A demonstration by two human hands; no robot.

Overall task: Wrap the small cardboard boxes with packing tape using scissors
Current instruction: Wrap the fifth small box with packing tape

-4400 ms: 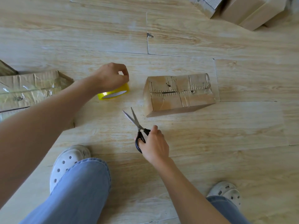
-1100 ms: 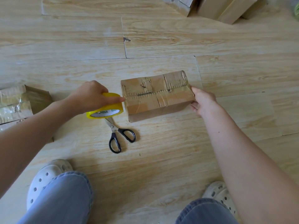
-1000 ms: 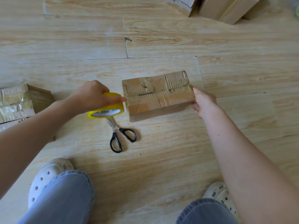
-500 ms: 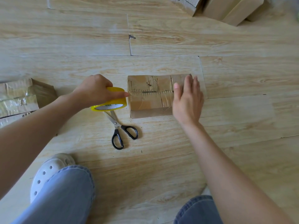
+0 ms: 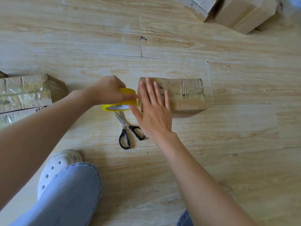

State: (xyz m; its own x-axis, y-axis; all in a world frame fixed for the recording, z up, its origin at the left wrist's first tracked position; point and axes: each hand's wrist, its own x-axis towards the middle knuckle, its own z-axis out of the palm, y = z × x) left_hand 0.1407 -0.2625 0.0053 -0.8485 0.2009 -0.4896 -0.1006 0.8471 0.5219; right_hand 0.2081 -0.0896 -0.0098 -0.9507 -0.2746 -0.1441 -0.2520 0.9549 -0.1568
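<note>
A small cardboard box (image 5: 187, 95) with old tape strips on top lies on the wooden floor at the centre. My right hand (image 5: 153, 111) rests flat with fingers spread on the box's left part. My left hand (image 5: 109, 90) grips a yellow tape roll (image 5: 125, 103) pressed against the box's left end. Black-handled scissors (image 5: 127, 129) lie shut on the floor just below the roll, with their blade tips hidden under it.
A taped cardboard box (image 5: 27, 93) sits at the left edge. Several more cardboard boxes (image 5: 236, 12) stand at the top right. My knees in blue jeans and a white clog (image 5: 57, 167) are at the bottom of the view.
My right hand put down the scissors, went to the box's right end, then slid flat across the top from right to left. My left hand holds the tape roll against the box's left end.
</note>
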